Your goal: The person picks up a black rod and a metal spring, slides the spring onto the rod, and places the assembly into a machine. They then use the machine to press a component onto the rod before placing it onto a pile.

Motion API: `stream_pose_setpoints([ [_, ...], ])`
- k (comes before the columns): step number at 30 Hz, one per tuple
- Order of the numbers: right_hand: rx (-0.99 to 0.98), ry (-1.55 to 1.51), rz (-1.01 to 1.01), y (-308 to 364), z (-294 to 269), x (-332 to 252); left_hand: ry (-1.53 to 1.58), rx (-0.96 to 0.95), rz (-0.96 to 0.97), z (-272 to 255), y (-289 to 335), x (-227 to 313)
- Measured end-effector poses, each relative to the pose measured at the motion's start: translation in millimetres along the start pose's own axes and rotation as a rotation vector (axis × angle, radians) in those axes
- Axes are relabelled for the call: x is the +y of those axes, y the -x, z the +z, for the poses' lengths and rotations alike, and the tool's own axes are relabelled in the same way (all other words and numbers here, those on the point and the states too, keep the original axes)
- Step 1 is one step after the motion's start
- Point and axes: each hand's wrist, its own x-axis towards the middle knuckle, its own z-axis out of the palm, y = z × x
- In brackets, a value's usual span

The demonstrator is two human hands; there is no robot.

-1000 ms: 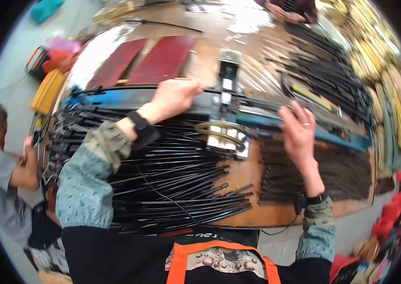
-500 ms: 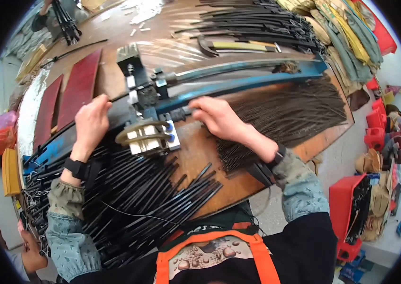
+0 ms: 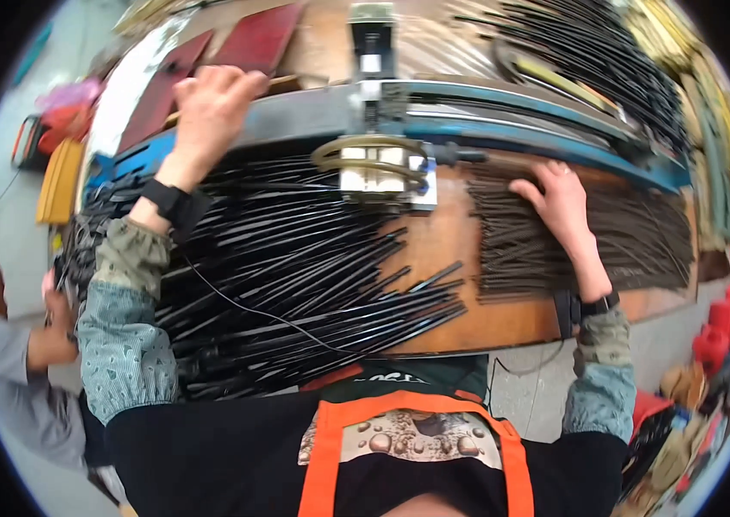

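Observation:
My left hand is closed, fingers curled, above the left part of a long blue metal rail; whatever it holds is hidden. My right hand is over a pile of thin, dark brown ribbed strands that look like long coil springs. Its thumb and fingers are apart, and I see nothing between them. Between my hands stands a clamp-like machine with a silvery block and curved tubes. A dark nozzle-like part sticks out from its right side.
Black rods lie heaped left of the machine, a thin cable across them. More black rods and a yellow-handled hammer lie behind the rail. Dark red boards lie far left. Another person is at the left.
My right hand has moved right, away from the machine's nozzle-like part, and opened. My left hand remains closed over the rail. The whole view has shifted and turned.

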Motion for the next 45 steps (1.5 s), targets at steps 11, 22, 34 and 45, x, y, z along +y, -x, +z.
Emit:
stream_pose_setpoints([
  [11, 0.022, -0.44, -0.326, -26.8, -5.0, -71.2, 0.403, -0.474, 0.157, -20.5, 60.5, 70.0],
  [22, -0.374, -0.696, -0.184, -0.5, -32.8, -82.6, 0.547, -0.462, 0.206, -21.2, 65.7, 64.0],
  [34, -0.026, -0.906, -0.263, 35.8, -24.0, -91.2, 0.64, -0.383, 0.142, -90.8, 20.0, 147.7],
  [45, 0.615, -0.577, -0.599, 37.2, -33.8, -74.5, 0.543, -0.535, 0.221, -117.2, -44.8, 168.0],
])
